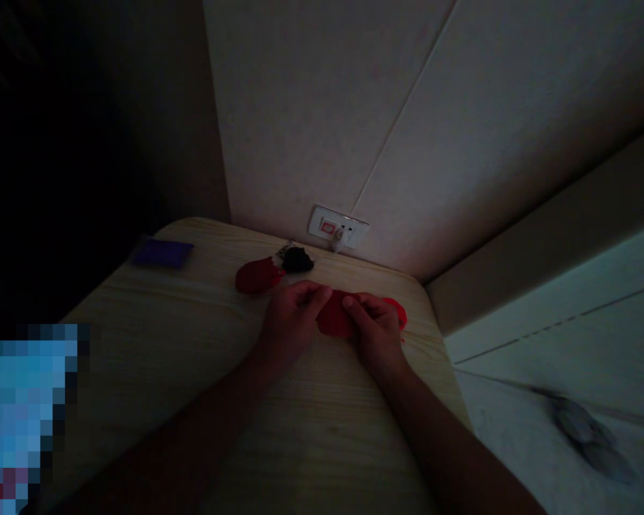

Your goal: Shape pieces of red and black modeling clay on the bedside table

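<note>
A dark red piece of cloth is stretched between my two hands above the wooden tabletop. My left hand pinches its left edge with thumb and forefinger. On its right edge, my right hand presses the thumb over curled fingers. A brighter red piece shows behind my right hand, partly hidden by it. Beyond my left hand lies a rounded dark red cloth item, and a crumpled black item rests beside it. The light is dim, so fine detail is lost.
A purple packet lies at the table's left edge. The wooden table meets a wall with a socket holding a plug. A pale panel borders the right side. Blurred grey objects are on the floor.
</note>
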